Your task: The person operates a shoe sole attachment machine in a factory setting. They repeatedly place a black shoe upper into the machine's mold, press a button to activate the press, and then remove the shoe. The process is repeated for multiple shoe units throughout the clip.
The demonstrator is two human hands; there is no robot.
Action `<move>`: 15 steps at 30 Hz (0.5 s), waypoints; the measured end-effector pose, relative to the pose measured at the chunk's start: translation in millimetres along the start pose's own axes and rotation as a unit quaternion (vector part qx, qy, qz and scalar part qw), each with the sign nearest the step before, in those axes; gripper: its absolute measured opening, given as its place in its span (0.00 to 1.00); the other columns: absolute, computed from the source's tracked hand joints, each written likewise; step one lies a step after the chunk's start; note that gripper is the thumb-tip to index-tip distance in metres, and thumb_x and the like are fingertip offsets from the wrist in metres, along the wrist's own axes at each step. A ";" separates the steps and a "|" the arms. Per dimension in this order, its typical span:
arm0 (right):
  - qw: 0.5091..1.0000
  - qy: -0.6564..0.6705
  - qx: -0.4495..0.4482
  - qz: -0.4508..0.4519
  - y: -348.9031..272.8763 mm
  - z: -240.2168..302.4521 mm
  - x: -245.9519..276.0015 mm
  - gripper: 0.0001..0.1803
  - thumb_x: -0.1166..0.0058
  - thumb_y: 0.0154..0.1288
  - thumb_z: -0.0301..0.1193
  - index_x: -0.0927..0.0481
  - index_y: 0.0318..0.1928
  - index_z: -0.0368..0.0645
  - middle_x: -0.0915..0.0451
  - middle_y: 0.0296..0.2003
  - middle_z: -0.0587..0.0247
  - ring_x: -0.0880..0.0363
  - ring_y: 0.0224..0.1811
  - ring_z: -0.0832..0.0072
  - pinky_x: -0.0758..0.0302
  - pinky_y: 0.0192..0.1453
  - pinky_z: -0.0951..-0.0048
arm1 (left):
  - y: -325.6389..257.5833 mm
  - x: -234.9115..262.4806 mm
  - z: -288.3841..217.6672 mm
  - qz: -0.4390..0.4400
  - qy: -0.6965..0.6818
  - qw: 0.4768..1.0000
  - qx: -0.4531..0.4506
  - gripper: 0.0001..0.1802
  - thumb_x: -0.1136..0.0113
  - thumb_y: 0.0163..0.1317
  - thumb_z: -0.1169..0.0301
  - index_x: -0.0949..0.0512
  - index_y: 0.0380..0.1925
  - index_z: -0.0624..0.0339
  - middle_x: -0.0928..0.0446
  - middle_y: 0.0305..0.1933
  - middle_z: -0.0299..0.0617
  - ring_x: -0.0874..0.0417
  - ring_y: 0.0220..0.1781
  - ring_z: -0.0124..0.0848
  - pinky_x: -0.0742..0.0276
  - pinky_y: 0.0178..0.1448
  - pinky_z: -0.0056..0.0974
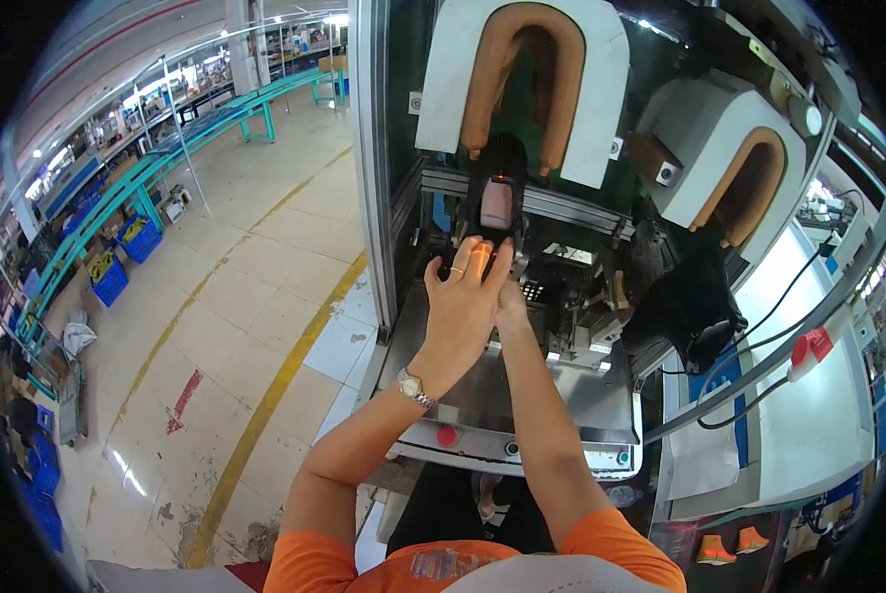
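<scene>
We see a tall grey machine with two white blocks, each carrying a tan U-shaped pad. Below the left pad stands a black shoe, heel upward, pink lining showing. Our left hand lies open, fingers spread against the shoe's lower part; our right hand sits just behind it, its grip hidden from us. Smaller items: blue crates far left, a red tag on a cable, a red button.
</scene>
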State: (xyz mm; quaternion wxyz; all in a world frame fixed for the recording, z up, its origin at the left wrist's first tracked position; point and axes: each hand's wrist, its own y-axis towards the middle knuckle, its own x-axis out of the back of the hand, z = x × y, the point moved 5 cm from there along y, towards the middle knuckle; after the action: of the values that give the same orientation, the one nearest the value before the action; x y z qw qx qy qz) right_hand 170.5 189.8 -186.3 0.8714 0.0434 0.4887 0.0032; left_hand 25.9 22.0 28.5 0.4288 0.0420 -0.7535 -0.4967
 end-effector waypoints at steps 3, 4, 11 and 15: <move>0.999 0.027 0.016 -0.038 9.0 -2.2 3.9 0.10 0.61 0.66 0.33 0.29 0.43 0.46 0.24 0.36 0.68 0.25 0.36 0.75 0.28 0.43 0.68 | 3.0 -5.6 -6.4 -0.014 0.024 1.000 -0.012 0.31 0.47 0.43 0.77 0.36 0.53 0.55 0.34 0.49 0.44 0.39 0.59 0.37 0.42 0.55 0.53; 0.998 -0.003 0.014 -0.060 7.0 0.2 12.1 0.10 0.59 0.65 0.34 0.28 0.42 0.47 0.25 0.35 0.69 0.26 0.35 0.76 0.29 0.42 0.68 | 3.5 -6.5 -8.7 -0.009 0.012 1.000 -0.013 0.31 0.47 0.43 0.77 0.36 0.53 0.56 0.34 0.49 0.44 0.39 0.59 0.38 0.43 0.55 0.53; 0.957 -0.221 0.051 -0.178 -123.6 40.8 -58.7 0.13 0.50 0.60 0.37 0.27 0.41 0.44 0.24 0.35 0.68 0.25 0.36 0.77 0.31 0.43 0.69 | -26.7 22.8 10.7 -0.012 -0.114 0.992 -0.047 0.27 0.48 0.45 0.78 0.33 0.50 0.58 0.35 0.54 0.45 0.40 0.61 0.43 0.47 0.61 0.50; 0.842 -0.443 0.294 -0.090 -271.6 139.1 -131.8 0.10 0.57 0.64 0.32 0.26 0.34 0.37 0.23 0.24 0.60 0.24 0.29 0.77 0.29 0.36 0.78 | -142.2 -7.6 79.8 -0.039 -0.162 0.977 0.136 0.26 0.47 0.43 0.78 0.32 0.48 0.61 0.32 0.50 0.50 0.35 0.55 0.45 0.44 0.60 0.44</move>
State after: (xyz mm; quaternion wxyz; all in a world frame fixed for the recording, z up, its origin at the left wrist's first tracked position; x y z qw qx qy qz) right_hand 210.2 -97.2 -23.5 0.9378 0.2500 0.0308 -0.2387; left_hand -75.8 11.1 -98.6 0.2715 0.0482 -0.8710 -0.4065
